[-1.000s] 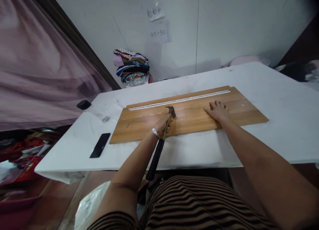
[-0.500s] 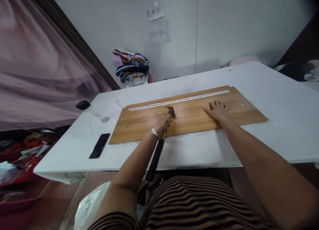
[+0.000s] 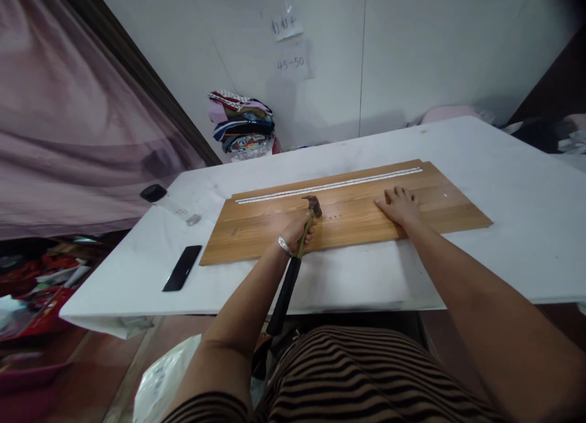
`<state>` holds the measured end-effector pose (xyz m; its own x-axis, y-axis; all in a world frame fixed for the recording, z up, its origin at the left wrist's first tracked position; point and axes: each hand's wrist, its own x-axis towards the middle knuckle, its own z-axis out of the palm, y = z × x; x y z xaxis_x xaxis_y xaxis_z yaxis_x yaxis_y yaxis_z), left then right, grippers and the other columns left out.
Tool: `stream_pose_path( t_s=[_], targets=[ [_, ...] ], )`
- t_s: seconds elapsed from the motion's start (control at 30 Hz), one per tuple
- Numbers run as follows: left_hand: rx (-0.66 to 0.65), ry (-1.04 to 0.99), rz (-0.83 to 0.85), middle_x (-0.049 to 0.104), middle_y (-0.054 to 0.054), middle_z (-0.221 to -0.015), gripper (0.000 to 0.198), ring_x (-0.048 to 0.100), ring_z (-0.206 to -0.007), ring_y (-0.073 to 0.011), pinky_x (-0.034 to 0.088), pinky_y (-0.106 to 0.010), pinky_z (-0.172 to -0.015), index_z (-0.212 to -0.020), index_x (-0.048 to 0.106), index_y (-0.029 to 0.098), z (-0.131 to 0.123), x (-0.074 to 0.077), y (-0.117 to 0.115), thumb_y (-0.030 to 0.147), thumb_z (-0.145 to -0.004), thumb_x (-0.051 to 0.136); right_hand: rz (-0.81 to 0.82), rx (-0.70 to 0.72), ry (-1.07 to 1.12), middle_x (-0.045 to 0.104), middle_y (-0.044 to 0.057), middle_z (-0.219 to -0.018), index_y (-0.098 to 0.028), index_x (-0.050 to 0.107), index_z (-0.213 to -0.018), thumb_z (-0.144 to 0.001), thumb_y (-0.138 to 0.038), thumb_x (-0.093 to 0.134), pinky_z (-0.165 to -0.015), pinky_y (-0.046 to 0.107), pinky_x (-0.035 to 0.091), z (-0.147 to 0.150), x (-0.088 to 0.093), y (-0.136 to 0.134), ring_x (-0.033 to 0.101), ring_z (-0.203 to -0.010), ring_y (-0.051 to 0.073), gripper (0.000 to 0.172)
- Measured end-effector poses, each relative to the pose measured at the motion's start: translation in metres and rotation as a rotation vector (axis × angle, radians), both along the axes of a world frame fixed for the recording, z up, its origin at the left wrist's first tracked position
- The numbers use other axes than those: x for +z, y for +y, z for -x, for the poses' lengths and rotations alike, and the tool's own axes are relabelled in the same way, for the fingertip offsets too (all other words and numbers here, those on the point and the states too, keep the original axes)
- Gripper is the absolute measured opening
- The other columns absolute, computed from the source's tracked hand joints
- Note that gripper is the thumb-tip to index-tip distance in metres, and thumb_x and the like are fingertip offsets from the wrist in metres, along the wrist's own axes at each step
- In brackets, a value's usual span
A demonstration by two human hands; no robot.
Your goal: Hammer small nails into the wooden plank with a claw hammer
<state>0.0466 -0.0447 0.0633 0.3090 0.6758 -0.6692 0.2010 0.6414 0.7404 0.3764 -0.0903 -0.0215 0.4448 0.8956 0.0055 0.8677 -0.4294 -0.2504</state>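
A long wooden board point(image 3: 357, 218) lies on the white table point(image 3: 503, 185). My left hand point(image 3: 297, 229) is closed round a hammer point(image 3: 293, 270) close under its head; the rusty head point(image 3: 313, 203) rests on the board beside a short row of small nails point(image 3: 332, 216). The black grip hangs back past the table's front edge. My right hand point(image 3: 399, 204) lies flat on the board to the right of the nails, fingers spread. A pale strip point(image 3: 329, 185) runs along the board's far side.
A black phone point(image 3: 183, 267) lies on the table left of the board. Further back left is a clear bottle with a black cap point(image 3: 167, 200). Folded clothes point(image 3: 242, 125) are stacked against the wall. Clutter fills the floor at the left.
Almost nothing has moved. Both hands and the hammer keep their places on the board; only the view has shifted slightly.
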Motion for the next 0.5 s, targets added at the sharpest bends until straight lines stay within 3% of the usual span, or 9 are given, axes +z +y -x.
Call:
stream_pose_path(
  t_s=[0.5],
  targets=[
    [0.007, 0.036, -0.012, 0.042, 0.007, -0.057, 0.041, 0.029, -0.039, -0.0052, 0.022, -0.017, -0.039, -0.083, 0.053, 0.019, -0.0049, 0.0096, -0.0065, 0.045, -0.109, 0.034, -0.037, 0.003, -0.025, 0.057, 0.017, -0.147, -0.021, 0.065, -0.129, -0.101, -0.057, 0.035, -0.114, 0.057, 0.032, -0.0018, -0.0051, -0.0003, 0.043, -0.141, 0.034, 0.055]
  ],
)
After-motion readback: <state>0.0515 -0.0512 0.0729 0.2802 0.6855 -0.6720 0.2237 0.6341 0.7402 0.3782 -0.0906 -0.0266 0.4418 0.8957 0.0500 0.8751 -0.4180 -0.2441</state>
